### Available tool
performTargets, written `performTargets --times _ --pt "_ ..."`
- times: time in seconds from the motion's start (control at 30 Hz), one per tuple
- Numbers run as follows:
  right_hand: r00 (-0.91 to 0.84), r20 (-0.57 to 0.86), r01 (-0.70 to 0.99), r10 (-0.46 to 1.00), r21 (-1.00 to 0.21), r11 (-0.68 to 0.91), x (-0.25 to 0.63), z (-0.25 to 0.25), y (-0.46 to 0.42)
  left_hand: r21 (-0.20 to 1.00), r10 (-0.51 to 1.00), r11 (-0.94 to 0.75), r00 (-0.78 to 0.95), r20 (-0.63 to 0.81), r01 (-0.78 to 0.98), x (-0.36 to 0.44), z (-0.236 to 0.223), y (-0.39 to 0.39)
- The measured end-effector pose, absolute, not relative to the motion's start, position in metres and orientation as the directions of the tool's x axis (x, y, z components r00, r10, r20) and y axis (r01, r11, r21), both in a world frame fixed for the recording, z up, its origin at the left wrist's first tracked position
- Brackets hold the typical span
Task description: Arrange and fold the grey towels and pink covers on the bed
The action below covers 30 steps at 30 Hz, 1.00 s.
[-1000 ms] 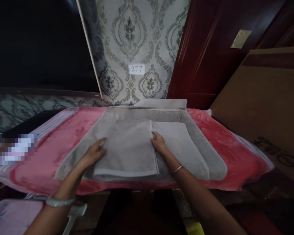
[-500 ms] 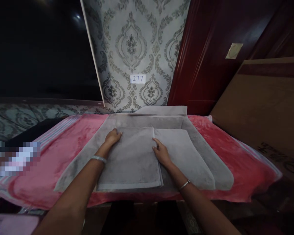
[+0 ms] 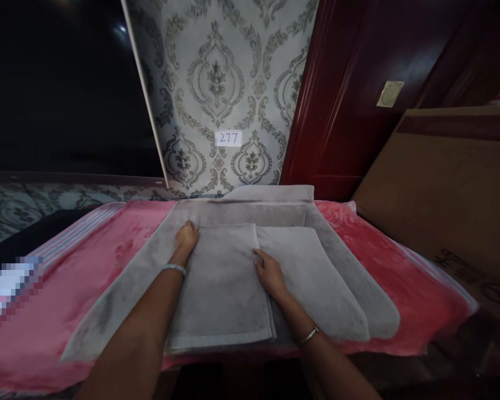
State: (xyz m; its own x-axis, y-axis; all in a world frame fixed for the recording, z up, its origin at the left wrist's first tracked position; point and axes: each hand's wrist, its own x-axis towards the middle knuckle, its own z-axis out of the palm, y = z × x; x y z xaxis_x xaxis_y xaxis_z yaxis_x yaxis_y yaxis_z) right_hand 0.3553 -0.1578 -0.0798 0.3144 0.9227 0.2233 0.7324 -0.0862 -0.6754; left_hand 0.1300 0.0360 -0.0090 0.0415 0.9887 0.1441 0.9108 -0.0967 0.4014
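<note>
Apparently squaring folded gray cloth (image 3: 220,291) with left hand (image 3: 186,238) at its far-left corner, grip unclear, right hand (image 3: 271,275) loosely parted at right edge; probably needs alignment.

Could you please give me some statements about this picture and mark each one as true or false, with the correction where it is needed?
1. The left hand is at the far left corner of the folded grey cloth. True.
2. The right hand rests on the wall. False: the right hand is at the right edge of the folded grey cloth.
3. The paper label reads 277. True.
4. The pink-red blanket covers the folded grey cloth. False: the pink-red blanket lies underneath.
5. A large dark screen is at the left of the view. True.
</note>
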Motion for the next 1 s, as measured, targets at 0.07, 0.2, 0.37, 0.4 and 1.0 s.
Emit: performTargets --times 0.07,0.2,0.37,0.4,1.0 --pt "0.301 0.169 0.786 0.939 -0.601 -0.144 0.354 -0.07 -0.159 0.384 0.988 -0.087 0.031 0.148 0.919 0.13 -0.009 0.035" --pt "0.24 0.245 0.903 0.939 -0.412 -0.123 0.339 -0.038 -0.142 0.308 0.958 -0.22 0.145 0.249 0.926 0.14 0.0 0.026" --pt "0.107 0.348 0.93 0.931 -0.367 0.03 0.317 -0.023 -0.09 0.109 0.802 -0.571 0.526 0.282 0.813 0.167 -0.008 0.011" --pt "0.118 0.313 0.929 0.942 -0.371 0.007 0.317 -0.027 -0.082 0.1 0.801 -0.581 0.546 0.244 0.808 0.17 -0.014 0.01" --pt "0.203 0.128 0.955 0.971 -0.244 -0.167 0.412 -0.049 -0.094 0.104 0.813 -0.577 0.557 0.17 0.81 0.174 -0.033 0.013"
